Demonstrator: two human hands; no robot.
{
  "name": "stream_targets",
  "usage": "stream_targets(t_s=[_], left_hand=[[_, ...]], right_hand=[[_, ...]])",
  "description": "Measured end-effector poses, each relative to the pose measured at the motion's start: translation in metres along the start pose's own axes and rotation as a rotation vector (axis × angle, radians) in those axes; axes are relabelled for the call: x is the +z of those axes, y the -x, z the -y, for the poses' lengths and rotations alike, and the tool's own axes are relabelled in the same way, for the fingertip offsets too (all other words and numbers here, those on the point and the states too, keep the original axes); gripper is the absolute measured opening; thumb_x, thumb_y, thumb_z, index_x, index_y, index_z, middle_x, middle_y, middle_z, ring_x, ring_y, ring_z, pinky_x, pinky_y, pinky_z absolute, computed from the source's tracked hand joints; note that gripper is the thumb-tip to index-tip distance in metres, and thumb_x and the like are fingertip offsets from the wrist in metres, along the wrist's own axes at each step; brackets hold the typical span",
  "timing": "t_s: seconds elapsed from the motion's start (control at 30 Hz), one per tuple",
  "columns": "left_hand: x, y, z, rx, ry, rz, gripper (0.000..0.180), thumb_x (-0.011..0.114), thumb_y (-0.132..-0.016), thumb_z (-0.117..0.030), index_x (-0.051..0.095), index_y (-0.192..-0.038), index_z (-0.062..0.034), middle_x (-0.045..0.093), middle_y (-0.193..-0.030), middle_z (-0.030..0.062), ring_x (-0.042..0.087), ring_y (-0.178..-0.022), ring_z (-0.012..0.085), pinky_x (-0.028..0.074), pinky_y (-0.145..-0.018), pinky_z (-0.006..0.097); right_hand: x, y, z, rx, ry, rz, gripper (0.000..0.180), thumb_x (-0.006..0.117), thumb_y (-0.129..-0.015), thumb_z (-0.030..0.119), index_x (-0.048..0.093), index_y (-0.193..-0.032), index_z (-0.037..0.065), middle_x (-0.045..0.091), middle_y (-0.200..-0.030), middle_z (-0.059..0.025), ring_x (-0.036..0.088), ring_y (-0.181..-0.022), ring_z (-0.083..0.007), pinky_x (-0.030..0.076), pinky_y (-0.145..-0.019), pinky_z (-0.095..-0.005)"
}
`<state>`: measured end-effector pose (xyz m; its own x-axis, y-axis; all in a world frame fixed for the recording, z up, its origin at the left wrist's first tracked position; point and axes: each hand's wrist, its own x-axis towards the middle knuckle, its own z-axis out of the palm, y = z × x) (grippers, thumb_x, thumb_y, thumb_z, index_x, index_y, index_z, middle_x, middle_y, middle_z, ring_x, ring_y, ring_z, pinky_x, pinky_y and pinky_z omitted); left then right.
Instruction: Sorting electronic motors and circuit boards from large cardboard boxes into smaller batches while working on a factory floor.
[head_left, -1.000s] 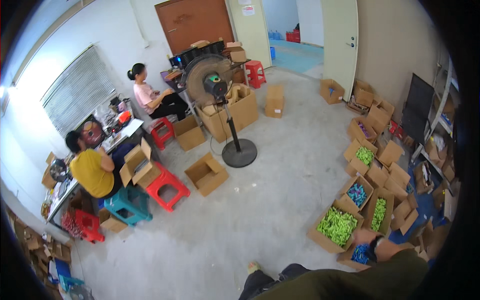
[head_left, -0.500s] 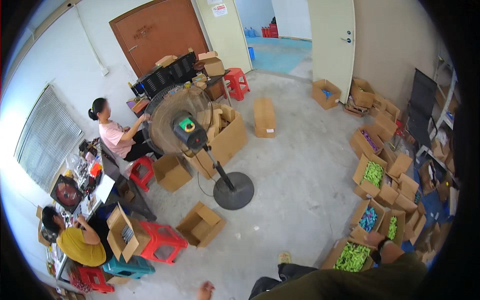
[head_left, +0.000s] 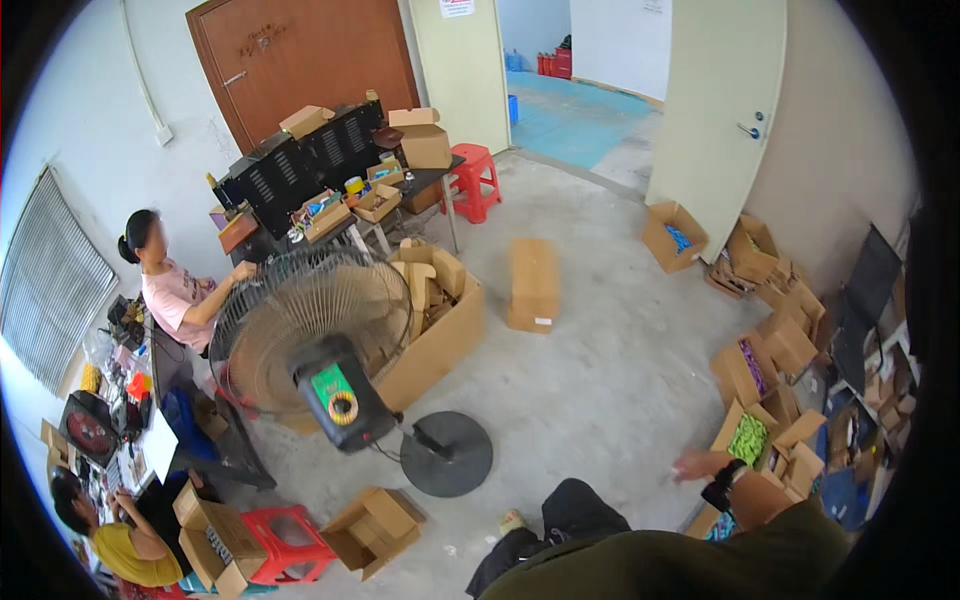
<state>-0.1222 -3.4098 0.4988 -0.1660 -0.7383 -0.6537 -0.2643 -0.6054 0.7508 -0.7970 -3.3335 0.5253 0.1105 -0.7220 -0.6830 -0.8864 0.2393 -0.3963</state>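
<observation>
Two seated people, one standing fan

At least four boxes of coloured pieces: one green, one purple, two blue. At least three red stools. One brown door, one window blind, one bare right hand.

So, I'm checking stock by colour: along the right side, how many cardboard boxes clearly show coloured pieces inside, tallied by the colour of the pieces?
Green pieces: 1
Purple pieces: 1
Blue or teal pieces: 2, one at the far end, one beside the right forearm, partly hidden
Total: 4
Other contents are hidden or too small to tell.
</observation>
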Motion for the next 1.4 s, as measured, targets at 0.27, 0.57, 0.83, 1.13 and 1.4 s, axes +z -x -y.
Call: stream_targets(t_s=[0.27, 0.57, 0.83, 1.13, 1.4], left_hand=[[0.097, -0.151, -0.125, 0.214, 0.387, -0.528, 0.037, 0.048, -0.087, -0.032, 0.050, -0.109, -0.0019, 0.057, -0.101, 0.0095, 0.056, -0.089, 0.0199, 0.046, -0.069, 0.028], [0.237, -0.138, -0.084, -0.152, 0.356, -0.774, 0.032, 0.047, -0.088, -0.028, 0.052, -0.102, 0.0008, 0.057, -0.095, 0.0100, 0.057, -0.082, 0.0186, 0.048, -0.067, 0.029], [0.246, -0.175, -0.134, -0.233, 0.349, -0.782, 0.032, 0.047, -0.088, -0.029, 0.053, -0.100, 0.0003, 0.058, -0.093, 0.0095, 0.057, -0.081, 0.0181, 0.048, -0.066, 0.029], [0.244, -0.210, -0.187, -0.334, 0.373, -0.732, 0.031, 0.048, -0.087, -0.029, 0.054, -0.099, -0.0001, 0.058, -0.091, 0.0089, 0.057, -0.080, 0.0175, 0.048, -0.065, 0.028], [0.204, -0.299, -0.272, -0.445, 0.376, -0.710, 0.031, 0.049, -0.087, -0.029, 0.055, -0.097, -0.0006, 0.059, -0.089, 0.0084, 0.058, -0.079, 0.0170, 0.048, -0.065, 0.028]], right_hand=[[-0.295, -0.157, -0.047, 0.135, 0.170, 0.118, 0.042, 0.052, -0.077, 0.041, 0.060, -0.097, 0.006, 0.060, -0.093, -0.0172, 0.057, -0.087, -0.0321, 0.044, -0.076, -0.0415], [-0.635, -0.485, 0.206, -0.610, 0.364, -0.531, 0.021, 0.052, -0.078, 0.022, 0.054, -0.086, 0.003, 0.058, -0.076, -0.0172, 0.055, -0.072, -0.0354, 0.043, -0.062, -0.0411], [-0.615, -0.568, 0.355, -0.903, 0.406, 0.347, 0.034, 0.060, -0.077, 0.030, 0.056, -0.096, 0.002, 0.061, -0.086, -0.0134, 0.058, -0.079, -0.0235, 0.046, -0.068, -0.0349], [-0.704, -0.657, 0.478, -0.923, 0.548, -0.013, 0.029, 0.060, -0.076, 0.029, 0.056, -0.084, 0.001, 0.059, -0.074, -0.0145, 0.057, -0.069, -0.0279, 0.044, -0.061, -0.0379], [-0.609, -0.806, 0.683, -1.219, 0.187, -0.078, 0.028, 0.061, -0.073, 0.026, 0.059, -0.090, 0.003, 0.060, -0.083, -0.0176, 0.057, -0.082, -0.0326, 0.045, -0.071, -0.0386]])
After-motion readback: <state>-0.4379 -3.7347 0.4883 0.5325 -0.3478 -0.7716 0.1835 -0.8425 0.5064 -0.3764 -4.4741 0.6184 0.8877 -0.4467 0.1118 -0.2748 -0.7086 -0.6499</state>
